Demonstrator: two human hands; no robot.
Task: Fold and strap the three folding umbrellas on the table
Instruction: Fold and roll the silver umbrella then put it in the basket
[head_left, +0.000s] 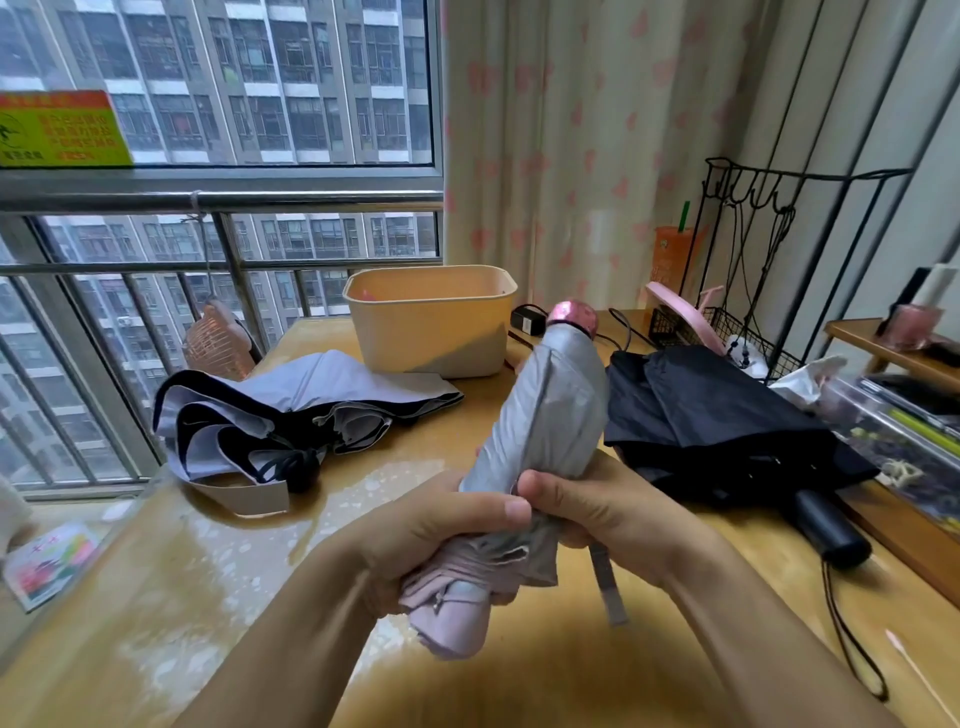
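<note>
Two bare hands, left hand (441, 525) and right hand (608, 514), bare wrists and forearms, short plain thumbnails

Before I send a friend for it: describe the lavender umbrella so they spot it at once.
On the wooden table by the window, look left of the beige tub. The lavender umbrella sprawls there unstrapped; unlike the black umbrella at right and the held silver umbrella, it is pale with black lining.
</note>
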